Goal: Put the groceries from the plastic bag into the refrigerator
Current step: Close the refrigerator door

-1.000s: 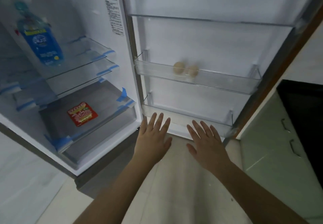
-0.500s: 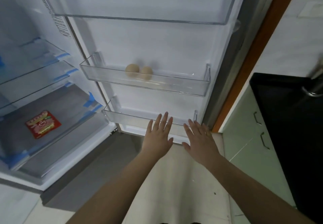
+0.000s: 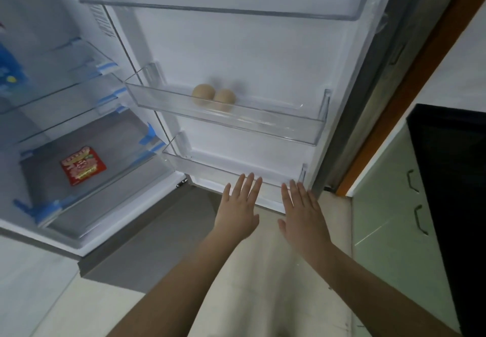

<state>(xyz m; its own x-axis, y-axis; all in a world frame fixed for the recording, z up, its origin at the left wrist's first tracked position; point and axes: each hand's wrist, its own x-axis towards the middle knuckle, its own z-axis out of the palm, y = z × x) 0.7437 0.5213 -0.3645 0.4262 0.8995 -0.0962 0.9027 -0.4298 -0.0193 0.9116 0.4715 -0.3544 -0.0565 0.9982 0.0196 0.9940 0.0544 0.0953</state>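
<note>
The refrigerator stands open, its door [image 3: 263, 47] swung out in front of me. Two eggs [image 3: 213, 96] lie side by side in the middle door bin [image 3: 263, 123]. A red packet [image 3: 83, 165] lies flat on the lowest grey shelf [image 3: 126, 149] inside, and a blue pouch [image 3: 9, 73] shows at the left edge on an upper shelf. My left hand [image 3: 240, 209] and my right hand [image 3: 302, 214] are held out flat, fingers straight, palms down, in front of the bottom door bin [image 3: 223, 170]. Both hold nothing. No plastic bag is in view.
A pale green cabinet [image 3: 389, 205] with two dark handles stands at the right under a black countertop [image 3: 452, 178]. An orange-brown door frame [image 3: 410, 91] runs beside the fridge door. Light floor tiles [image 3: 263, 284] lie below my arms.
The view has swung to the right and then back a little to the left. Both hands stay flat and empty and have drifted a little closer together.
</note>
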